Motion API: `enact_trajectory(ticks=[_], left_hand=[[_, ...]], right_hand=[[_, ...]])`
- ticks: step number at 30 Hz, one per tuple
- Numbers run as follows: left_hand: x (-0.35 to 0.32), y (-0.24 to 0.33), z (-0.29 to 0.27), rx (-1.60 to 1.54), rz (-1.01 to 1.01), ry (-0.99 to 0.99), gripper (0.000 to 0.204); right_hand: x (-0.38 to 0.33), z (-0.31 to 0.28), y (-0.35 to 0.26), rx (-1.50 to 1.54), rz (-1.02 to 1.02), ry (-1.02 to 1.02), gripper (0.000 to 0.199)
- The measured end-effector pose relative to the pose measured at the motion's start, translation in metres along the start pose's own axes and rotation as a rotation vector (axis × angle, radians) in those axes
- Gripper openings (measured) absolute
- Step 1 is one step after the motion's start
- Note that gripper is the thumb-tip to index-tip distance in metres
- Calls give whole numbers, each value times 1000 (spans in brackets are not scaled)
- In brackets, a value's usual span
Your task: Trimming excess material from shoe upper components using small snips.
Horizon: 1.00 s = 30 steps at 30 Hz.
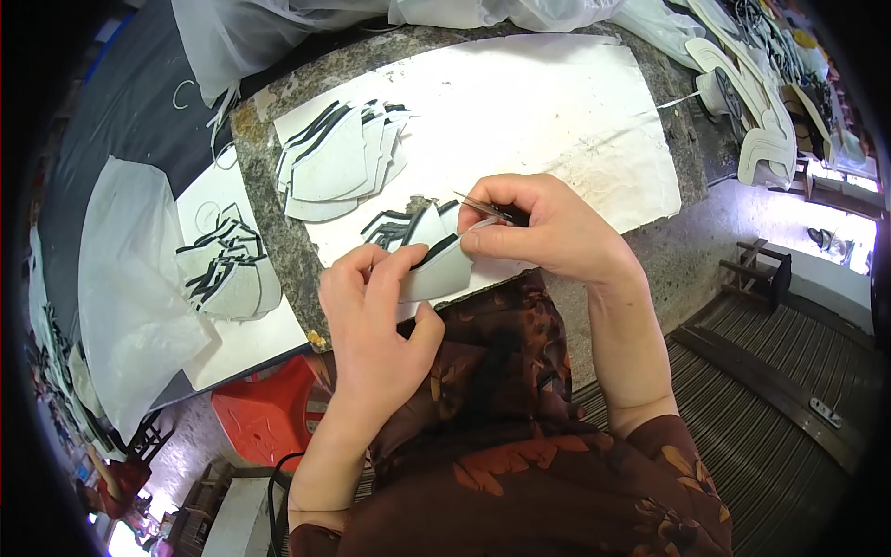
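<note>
In the head view, the left hand [376, 302] rests bent fingertips on a pale grey, curved flat piece with black edging [444, 278], at the near edge of a white sheet [529, 102] on the mottled grey desk [295, 255]; whether its thumb grips is unclear. The right hand [552, 223] pinches a slim pointed metal tool [484, 207] just beside the piece. A fanned stack of similar pieces [329, 172] lies beyond.

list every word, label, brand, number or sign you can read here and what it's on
No readable text anywhere.
Pale grey, black-edged curved piece touched by the left hand: no lettering visible.
Large white paper sheet: none legible.
Small multicoloured items at upper right: too small and blurred to tell.
</note>
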<state>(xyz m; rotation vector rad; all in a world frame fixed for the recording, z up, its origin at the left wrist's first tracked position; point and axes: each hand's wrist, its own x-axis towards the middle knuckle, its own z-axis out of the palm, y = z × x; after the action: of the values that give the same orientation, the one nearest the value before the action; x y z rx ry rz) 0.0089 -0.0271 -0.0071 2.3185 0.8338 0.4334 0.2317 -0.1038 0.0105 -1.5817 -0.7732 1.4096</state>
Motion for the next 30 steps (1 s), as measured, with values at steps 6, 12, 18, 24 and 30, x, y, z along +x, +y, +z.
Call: enact_trajectory(ticks=[6,12,18,24,30], left_hand=[[27,0,-34,-462,-107,-191,30],[29,4,-38,-621,-356,-247,21],[31,3,-37,-650,-410,-415,15],[35,3,-49,-853,-456,-501,18],[53,18,-37,-760,-461,-609,21]], right_hand=[[-8,1,-8,122,11,-10,12],[-12,2,-7,196,24,3,10],[-10,1,-4,186,9,-17,11],[-13,2,2,240,31,-20,11],[-16,0,1,239,8,-70,10]])
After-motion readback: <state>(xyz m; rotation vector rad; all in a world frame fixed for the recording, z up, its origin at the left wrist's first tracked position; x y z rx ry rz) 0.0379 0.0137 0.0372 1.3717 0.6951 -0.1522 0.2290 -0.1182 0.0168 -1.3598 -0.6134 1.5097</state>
